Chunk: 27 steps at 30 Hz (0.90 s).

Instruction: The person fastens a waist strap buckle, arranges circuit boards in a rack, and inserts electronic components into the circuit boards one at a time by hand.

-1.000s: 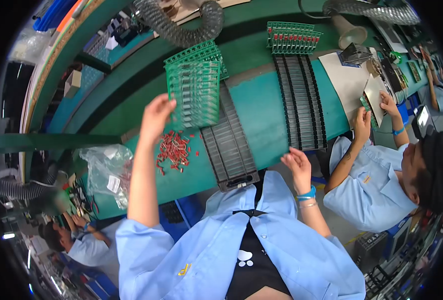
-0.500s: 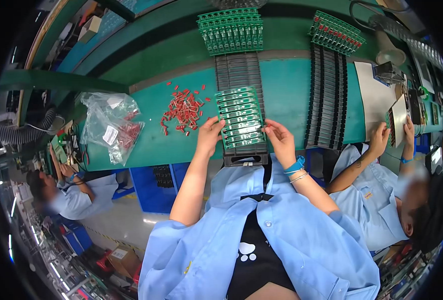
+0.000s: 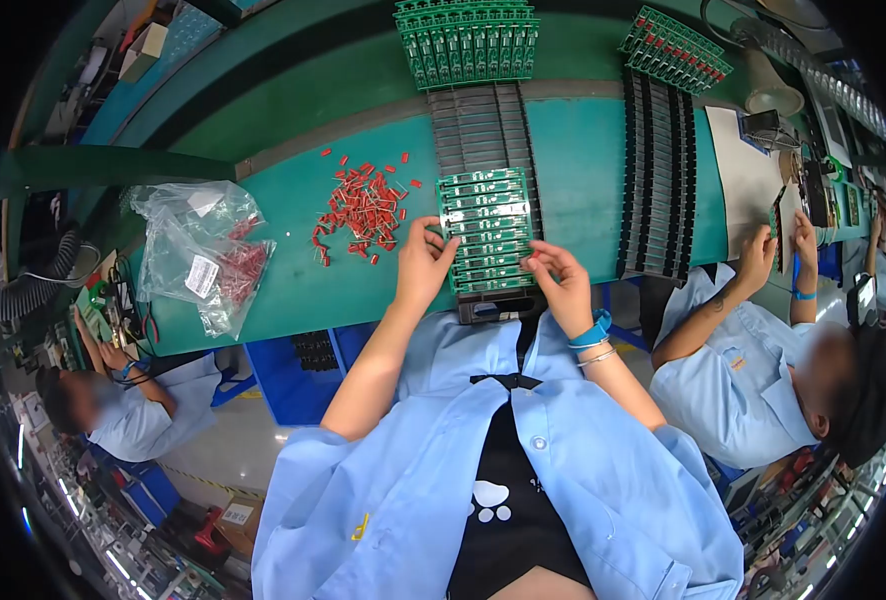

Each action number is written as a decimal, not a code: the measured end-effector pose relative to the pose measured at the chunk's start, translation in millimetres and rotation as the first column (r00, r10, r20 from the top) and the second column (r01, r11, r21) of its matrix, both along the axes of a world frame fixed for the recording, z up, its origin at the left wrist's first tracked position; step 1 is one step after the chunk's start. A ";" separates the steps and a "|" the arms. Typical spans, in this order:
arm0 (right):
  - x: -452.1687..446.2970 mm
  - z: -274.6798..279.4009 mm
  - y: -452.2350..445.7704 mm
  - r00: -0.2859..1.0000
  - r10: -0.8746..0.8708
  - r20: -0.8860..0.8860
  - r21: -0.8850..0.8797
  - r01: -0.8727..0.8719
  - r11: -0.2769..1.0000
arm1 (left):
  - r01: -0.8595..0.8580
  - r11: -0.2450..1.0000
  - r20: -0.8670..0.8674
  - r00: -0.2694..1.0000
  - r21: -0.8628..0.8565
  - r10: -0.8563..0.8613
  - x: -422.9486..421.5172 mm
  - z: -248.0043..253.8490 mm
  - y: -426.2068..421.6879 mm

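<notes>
A green circuit board panel (image 3: 487,228), made of several narrow strips, lies on a black slotted rack in front of me. My left hand (image 3: 425,264) is at the panel's left edge, thumb and fingers closed on it. Beside the right edge is my right hand (image 3: 563,284), thumb and forefinger pinched together. A small reddish bit shows at those fingertips, seemingly one of the red leaded components. A loose pile of red components (image 3: 361,208) with thin wire leads is spread on the green mat to the left.
Behind the panel, the black rack (image 3: 483,130) runs back to upright green boards (image 3: 468,45). Another rack (image 3: 656,180) with boards (image 3: 675,50) stands to the right. A clear plastic bag (image 3: 203,260) lies far left. Co-workers sit on both sides; one holds a board.
My head view has shifted slightly, so the scene sits a little differently. My left thumb has moved a little further over the panel's edge; my right fingers stay by its right edge.
</notes>
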State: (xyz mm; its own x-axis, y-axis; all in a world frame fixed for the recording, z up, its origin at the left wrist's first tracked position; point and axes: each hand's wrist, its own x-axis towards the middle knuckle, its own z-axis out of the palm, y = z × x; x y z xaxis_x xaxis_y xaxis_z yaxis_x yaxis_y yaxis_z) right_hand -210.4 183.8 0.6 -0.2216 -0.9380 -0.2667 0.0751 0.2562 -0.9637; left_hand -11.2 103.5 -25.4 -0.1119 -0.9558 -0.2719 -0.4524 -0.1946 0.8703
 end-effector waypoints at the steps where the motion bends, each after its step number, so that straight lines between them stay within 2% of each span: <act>1: 0.9 0.6 -2.7 0.999 -0.034 -0.006 -0.031 0.034 0.999 | 0.026 1.000 -0.003 1.000 0.011 -0.026 1.4 0.7 -1.6; 3: 3.0 1.3 -5.8 0.997 -0.071 -0.013 -0.059 0.070 0.996 | 0.054 0.998 -0.008 0.999 0.025 -0.054 8.4 -3.3 -6.0; 7: 1.1 4.6 -10.5 0.991 -0.068 -0.115 -0.092 0.057 0.994 | 0.141 0.979 -0.032 0.989 -0.146 -0.147 24.1 -22.0 -24.1; 8: 1.7 7.0 -12.1 0.990 -0.073 -0.122 -0.087 0.062 0.994 | 0.145 0.979 -0.039 0.988 -0.142 -0.152 24.6 -23.3 -29.5; 12: -2.2 21.6 -24.3 0.962 0.057 -0.267 -0.083 -0.082 0.993 | 0.347 0.882 0.339 0.911 -0.319 -0.236 17.2 -23.6 -53.4; 13: -3.6 24.3 -30.9 0.944 0.078 -0.321 -0.089 -0.112 0.990 | 0.349 0.882 0.330 0.912 -0.316 -0.243 15.0 -24.7 -56.2; 17: -3.0 32.0 -71.1 0.885 0.085 -0.458 -0.073 -0.133 0.988 | 0.365 0.846 0.509 0.850 -0.389 -0.132 6.8 -31.4 -60.4; 18: -4.5 28.1 -81.1 0.883 0.092 -0.460 -0.063 -0.135 0.989 | 0.361 0.851 0.505 0.853 -0.382 -0.136 5.6 -31.7 -60.5; 22: -4.8 10.0 -113.7 0.793 0.039 -0.608 -0.227 -0.221 0.948 | 0.369 0.894 0.458 0.860 -0.252 -0.226 12.2 -28.8 -56.8; 27: 2.0 -7.0 -120.8 0.725 -0.076 -0.684 -0.270 -0.156 0.950 | 0.299 0.927 0.353 0.912 -0.226 -0.208 13.1 -25.2 -57.3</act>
State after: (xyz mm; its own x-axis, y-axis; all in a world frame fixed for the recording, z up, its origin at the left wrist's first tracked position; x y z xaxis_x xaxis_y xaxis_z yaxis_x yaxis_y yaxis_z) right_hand -208.4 63.0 -6.4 -0.1933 -0.9551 0.2247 -0.6319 -0.0540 -0.7732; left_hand 1.8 46.2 -50.6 -0.3120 -0.9475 -0.0704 -0.7146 0.1852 0.6745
